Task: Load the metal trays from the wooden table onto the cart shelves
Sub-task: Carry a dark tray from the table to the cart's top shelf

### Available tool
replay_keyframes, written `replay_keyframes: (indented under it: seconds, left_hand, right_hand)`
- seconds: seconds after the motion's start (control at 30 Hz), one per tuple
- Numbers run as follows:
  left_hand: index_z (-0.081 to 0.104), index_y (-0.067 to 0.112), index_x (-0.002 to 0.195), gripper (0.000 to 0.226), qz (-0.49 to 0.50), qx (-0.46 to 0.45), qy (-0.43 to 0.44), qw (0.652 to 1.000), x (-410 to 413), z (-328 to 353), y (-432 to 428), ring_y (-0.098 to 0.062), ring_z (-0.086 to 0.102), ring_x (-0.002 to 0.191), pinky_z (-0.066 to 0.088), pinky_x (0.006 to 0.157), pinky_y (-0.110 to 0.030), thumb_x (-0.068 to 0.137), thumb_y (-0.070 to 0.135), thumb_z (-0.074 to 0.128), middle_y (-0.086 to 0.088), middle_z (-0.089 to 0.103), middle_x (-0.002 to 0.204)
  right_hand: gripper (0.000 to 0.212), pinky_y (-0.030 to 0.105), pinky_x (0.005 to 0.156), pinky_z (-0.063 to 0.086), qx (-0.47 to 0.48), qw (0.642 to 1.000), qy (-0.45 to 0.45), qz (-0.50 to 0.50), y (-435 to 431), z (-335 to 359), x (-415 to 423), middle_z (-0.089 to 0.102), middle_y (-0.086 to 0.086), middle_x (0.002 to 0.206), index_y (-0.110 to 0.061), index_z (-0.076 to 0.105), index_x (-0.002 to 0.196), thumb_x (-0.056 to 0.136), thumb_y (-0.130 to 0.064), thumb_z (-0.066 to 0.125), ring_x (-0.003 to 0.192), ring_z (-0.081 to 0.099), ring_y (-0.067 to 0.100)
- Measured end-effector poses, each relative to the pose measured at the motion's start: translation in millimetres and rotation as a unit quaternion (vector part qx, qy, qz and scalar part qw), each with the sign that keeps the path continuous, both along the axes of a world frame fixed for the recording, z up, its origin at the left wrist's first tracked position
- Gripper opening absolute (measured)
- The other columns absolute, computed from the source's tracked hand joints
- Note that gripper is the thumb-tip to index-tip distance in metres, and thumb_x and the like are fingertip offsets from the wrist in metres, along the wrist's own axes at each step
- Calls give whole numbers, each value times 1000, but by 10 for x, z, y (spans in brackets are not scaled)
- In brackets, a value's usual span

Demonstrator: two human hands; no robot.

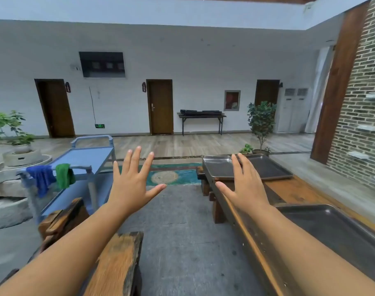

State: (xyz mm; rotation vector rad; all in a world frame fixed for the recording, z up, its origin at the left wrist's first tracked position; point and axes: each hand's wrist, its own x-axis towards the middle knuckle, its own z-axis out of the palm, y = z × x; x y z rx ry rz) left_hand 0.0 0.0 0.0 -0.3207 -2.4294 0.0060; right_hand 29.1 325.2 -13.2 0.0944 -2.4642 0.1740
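Near metal tray [340, 233] dark, dull; far trays [246, 167] shinier, on wooden table [293, 191].

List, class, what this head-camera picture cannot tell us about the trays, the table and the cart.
Head view only:
- Near tray: cut off by the right edge and the right forearm.
- Far trays: partly behind the right hand; whether they overlap is unclear.
- Cart: lower shelf partly hidden by cloths and wood.
- Wooden table: far side runs out of frame.
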Motion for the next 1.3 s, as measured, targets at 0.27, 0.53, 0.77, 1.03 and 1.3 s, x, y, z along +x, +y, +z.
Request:
replay_keyframes:
  seconds: [0.27, 0.53, 0.77, 1.03, 1.3]
  left_hand:
    - [2, 32, 156, 95, 6, -10, -17, 1000, -931, -213, 557, -31, 3, 151, 21, 113, -65, 79, 86, 16, -8, 2, 165]
    - [-2, 32, 155, 97, -34, -21, -47, 998, -1834, -375, 1053, -32, 7, 151, 22, 113, -66, 77, 88, 15, -9, 8, 164]
    - [-3, 33, 155, 96, -122, -16, -61, 990, -2993, -559, 1633, -31, 4, 151, 18, 114, -65, 79, 87, 18, -8, 5, 164]
    - [1, 29, 156, 98, -276, -43, -95, 955, -4184, -723, 2764, -30, 6, 151, 19, 115, -62, 78, 87, 18, -7, 7, 164]
    - [-1, 28, 156, 99, -409, -71, -126, 901, -4566, -966, 4114, -25, 12, 150, 23, 113, -62, 79, 86, 21, -2, 3, 165]
  right_hand:
    - [95, 44, 120, 23, -11, 1000, -13, -11, 540, -144, -893, 12, 8, 162, -17, 7, 155, 84, -78, 23, 149, 11, 24]
    - [91, 42, 119, 21, -28, 998, -32, -44, 1000, -384, -1532, 11, 5, 162, -21, 5, 155, 86, -77, 25, 150, 9, 22]
    - [92, 42, 120, 20, -31, 990, -52, -128, 1455, -574, -2151, 6, 4, 163, -21, 3, 155, 86, -78, 23, 150, 5, 21]
    - [92, 41, 120, 18, -70, 959, -69, -264, 2025, -697, -2545, 7, -1, 163, -24, 5, 154, 84, -80, 25, 150, 7, 20]
    - [99, 43, 120, 22, -108, 905, -109, -396, 2852, -988, -2316, 6, 0, 164, -21, 6, 155, 80, -84, 20, 151, 6, 21]
